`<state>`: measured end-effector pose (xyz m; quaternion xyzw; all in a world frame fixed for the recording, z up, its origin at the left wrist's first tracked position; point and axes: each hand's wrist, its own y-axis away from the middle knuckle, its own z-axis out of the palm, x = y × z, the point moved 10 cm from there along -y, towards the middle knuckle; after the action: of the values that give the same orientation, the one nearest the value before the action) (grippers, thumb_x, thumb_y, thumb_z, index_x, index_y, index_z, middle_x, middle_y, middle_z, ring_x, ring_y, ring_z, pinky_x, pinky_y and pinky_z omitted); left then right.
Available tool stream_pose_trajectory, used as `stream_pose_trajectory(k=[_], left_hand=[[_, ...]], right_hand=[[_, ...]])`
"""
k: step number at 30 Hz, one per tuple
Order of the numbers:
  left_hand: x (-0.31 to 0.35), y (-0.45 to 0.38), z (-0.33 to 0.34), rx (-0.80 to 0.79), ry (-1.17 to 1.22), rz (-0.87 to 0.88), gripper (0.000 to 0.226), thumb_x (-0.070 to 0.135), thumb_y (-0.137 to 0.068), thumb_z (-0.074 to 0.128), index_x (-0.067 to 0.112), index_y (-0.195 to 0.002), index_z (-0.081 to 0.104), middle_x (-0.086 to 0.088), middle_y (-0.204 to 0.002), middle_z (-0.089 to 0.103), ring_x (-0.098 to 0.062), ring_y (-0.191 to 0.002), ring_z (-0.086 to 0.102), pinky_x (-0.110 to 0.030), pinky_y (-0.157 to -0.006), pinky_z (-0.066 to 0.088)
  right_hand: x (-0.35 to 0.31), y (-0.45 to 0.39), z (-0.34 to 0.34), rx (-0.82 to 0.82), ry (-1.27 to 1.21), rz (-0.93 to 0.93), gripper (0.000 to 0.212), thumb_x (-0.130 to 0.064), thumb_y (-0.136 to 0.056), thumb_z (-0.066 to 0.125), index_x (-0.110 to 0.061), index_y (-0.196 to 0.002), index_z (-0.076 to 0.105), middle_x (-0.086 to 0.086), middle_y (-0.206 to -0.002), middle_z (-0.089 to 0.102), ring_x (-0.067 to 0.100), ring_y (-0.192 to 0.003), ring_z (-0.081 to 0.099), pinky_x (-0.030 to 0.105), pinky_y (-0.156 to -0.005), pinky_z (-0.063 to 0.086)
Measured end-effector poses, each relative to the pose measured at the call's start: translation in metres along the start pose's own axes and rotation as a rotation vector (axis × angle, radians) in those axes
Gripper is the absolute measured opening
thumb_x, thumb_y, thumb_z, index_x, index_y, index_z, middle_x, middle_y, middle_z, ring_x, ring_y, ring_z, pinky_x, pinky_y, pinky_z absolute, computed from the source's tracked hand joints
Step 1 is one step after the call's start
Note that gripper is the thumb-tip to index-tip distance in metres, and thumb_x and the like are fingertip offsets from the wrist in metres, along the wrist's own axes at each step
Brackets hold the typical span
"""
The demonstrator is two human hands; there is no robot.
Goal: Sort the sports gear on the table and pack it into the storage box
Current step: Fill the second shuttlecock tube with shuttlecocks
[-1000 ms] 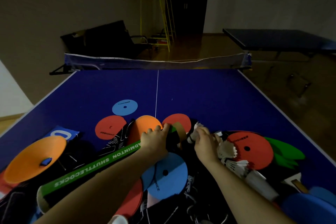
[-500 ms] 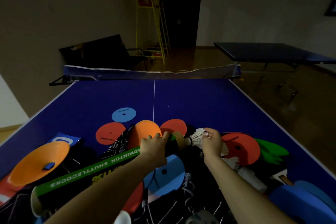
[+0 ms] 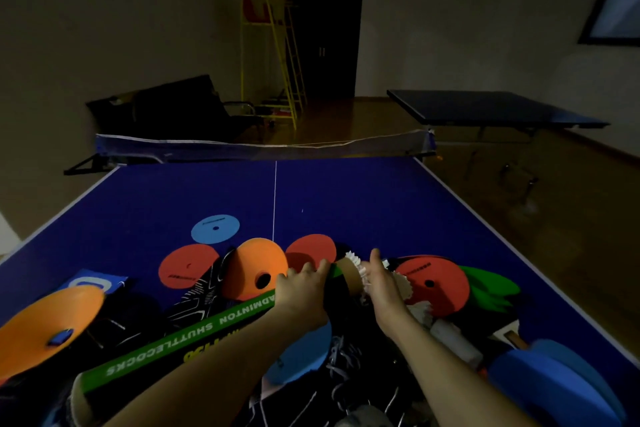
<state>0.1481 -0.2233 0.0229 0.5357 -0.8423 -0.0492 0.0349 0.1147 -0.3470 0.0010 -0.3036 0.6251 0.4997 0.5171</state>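
My left hand (image 3: 304,291) grips the far end of a long green and black shuttlecock tube (image 3: 194,340) that lies slanted over the gear pile. At the tube's open mouth a white shuttlecock (image 3: 356,262) sticks partway out, feathers showing, and my right hand (image 3: 379,282) holds it there. More white shuttlecocks (image 3: 415,308) lie just right of that hand. Flat orange, red and blue marker discs surround the hands. No storage box is in view.
An orange disc (image 3: 256,267), red discs (image 3: 188,270) (image 3: 433,284) and a blue disc (image 3: 215,229) lie on the blue table (image 3: 346,204). Green fins (image 3: 491,288), a paddle handle (image 3: 512,336) and blue foam (image 3: 554,388) lie right. The net (image 3: 263,147) crosses the far edge.
My right hand has brought the shuttlecock against the tube's mouth, where it now sits partly inside. The left hand keeps its hold on the tube. The camera has tilted up slightly.
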Motion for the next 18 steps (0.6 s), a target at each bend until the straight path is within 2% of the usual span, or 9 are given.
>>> stream_pose_trajectory(k=[1,2,4,6,8,12,14,16,18], left_hand=[[0.003,-0.001,-0.001,0.005,0.013,-0.001,0.086,0.036,-0.080,0.069,0.023,-0.145,0.014,-0.007,-0.132,0.043,-0.034,-0.119,0.046,-0.042,-0.091,0.039],[0.006,-0.004,-0.002,0.009,0.023,-0.002,0.086,0.037,-0.080,0.068,0.023,-0.145,0.014,-0.008,-0.132,0.044,-0.033,-0.119,0.046,-0.042,-0.091,0.039],[0.012,-0.008,-0.002,0.014,0.037,0.000,0.088,0.042,-0.079,0.068,0.023,-0.145,0.013,-0.007,-0.132,0.044,-0.033,-0.120,0.046,-0.042,-0.092,0.040],[0.019,-0.011,-0.001,0.005,0.043,0.010,0.089,0.044,-0.079,0.068,0.023,-0.146,0.013,-0.007,-0.133,0.044,-0.033,-0.120,0.046,-0.043,-0.093,0.040],[0.025,-0.013,0.000,-0.001,0.043,0.023,0.088,0.044,-0.079,0.067,0.023,-0.145,0.013,-0.008,-0.133,0.044,-0.034,-0.120,0.046,-0.043,-0.094,0.040],[0.035,-0.017,0.000,0.001,0.020,0.039,0.088,0.041,-0.079,0.067,0.022,-0.145,0.013,-0.009,-0.134,0.044,-0.034,-0.121,0.045,-0.044,-0.095,0.039],[0.034,-0.019,0.002,0.001,0.002,0.040,0.088,0.041,-0.079,0.067,0.023,-0.145,0.012,-0.008,-0.134,0.044,-0.034,-0.122,0.045,-0.044,-0.096,0.040],[0.033,-0.018,0.003,0.007,-0.010,0.047,0.086,0.041,-0.079,0.066,0.023,-0.145,0.014,-0.008,-0.133,0.044,-0.034,-0.120,0.046,-0.044,-0.095,0.040],[0.034,-0.017,0.003,0.018,-0.015,0.055,0.086,0.040,-0.079,0.067,0.023,-0.145,0.014,-0.008,-0.133,0.044,-0.035,-0.120,0.046,-0.044,-0.094,0.039]], right_hand=[[-0.002,0.001,0.000,0.000,0.006,-0.016,0.047,-0.047,-0.101,0.024,-0.017,-0.113,0.058,0.009,-0.111,0.060,0.010,-0.084,0.057,0.023,-0.066,0.043],[-0.002,-0.001,-0.002,0.016,0.026,-0.027,0.044,-0.044,-0.101,0.026,-0.017,-0.116,0.057,0.007,-0.113,0.059,0.011,-0.086,0.057,0.025,-0.069,0.045],[-0.003,-0.008,-0.007,0.089,0.100,-0.079,0.047,-0.042,-0.101,0.029,-0.015,-0.136,0.046,0.007,-0.137,0.048,0.022,-0.116,0.052,0.036,-0.094,0.045],[-0.006,-0.013,-0.015,0.192,0.202,-0.134,0.048,-0.039,-0.101,0.030,-0.013,-0.139,0.042,0.008,-0.147,0.035,0.027,-0.130,0.041,0.043,-0.108,0.035],[-0.007,-0.015,-0.017,0.212,0.201,-0.169,0.045,-0.036,-0.101,0.030,-0.012,-0.137,0.044,0.010,-0.146,0.034,0.028,-0.128,0.041,0.045,-0.108,0.035],[-0.009,-0.009,-0.015,0.117,0.093,-0.264,0.045,-0.033,-0.102,0.031,-0.027,-0.147,0.027,-0.001,-0.140,0.038,0.016,-0.127,0.040,0.033,-0.103,0.035],[-0.010,-0.008,-0.015,0.090,0.148,-0.317,0.042,-0.032,-0.101,0.038,-0.029,-0.143,0.034,-0.004,-0.136,0.045,0.011,-0.119,0.045,0.030,-0.099,0.038],[-0.007,-0.011,-0.016,0.093,0.176,-0.324,0.037,-0.035,-0.098,0.044,-0.030,-0.135,0.044,-0.003,-0.136,0.051,0.014,-0.121,0.049,0.035,-0.101,0.042],[-0.003,-0.012,-0.019,0.118,0.155,-0.305,0.033,-0.036,-0.094,0.052,-0.028,-0.127,0.051,-0.003,-0.127,0.057,0.015,-0.116,0.053,0.033,-0.095,0.045]])
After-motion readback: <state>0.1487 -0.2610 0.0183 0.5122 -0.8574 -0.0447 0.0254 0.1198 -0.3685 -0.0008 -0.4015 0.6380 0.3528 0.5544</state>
